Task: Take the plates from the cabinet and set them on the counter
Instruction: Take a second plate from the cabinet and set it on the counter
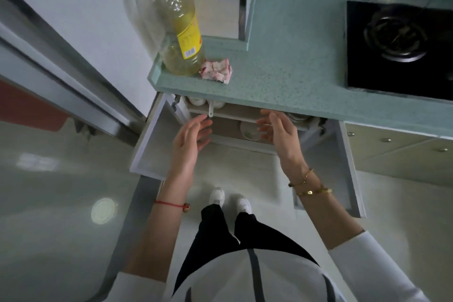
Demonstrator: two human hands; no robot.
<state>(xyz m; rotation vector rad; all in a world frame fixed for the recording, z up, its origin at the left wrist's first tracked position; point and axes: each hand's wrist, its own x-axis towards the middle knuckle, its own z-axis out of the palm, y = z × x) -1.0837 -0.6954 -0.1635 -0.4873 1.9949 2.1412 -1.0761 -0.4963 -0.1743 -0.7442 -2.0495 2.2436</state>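
Note:
The cabinet (221, 141) under the green counter (289, 61) stands with both doors swung open. On its lower shelf lies a pale round plate (248, 130), partly behind my right fingers. My left hand (193, 135) reaches toward the cabinet at the left of the plate, fingers apart, holding nothing. My right hand (278, 127) is just right of the plate, palm turned inward, fingers spread and empty. More white dishes (203, 103) and a ladle handle (210, 110) show on the upper shelf, mostly hidden by the counter edge.
A large oil bottle (179, 24) and a crumpled cloth (217, 71) sit at the counter's left end. A black gas hob (399, 46) fills the right. The open left door (152, 142) and right door (343, 167) flank my arms. My feet stand on the pale floor below.

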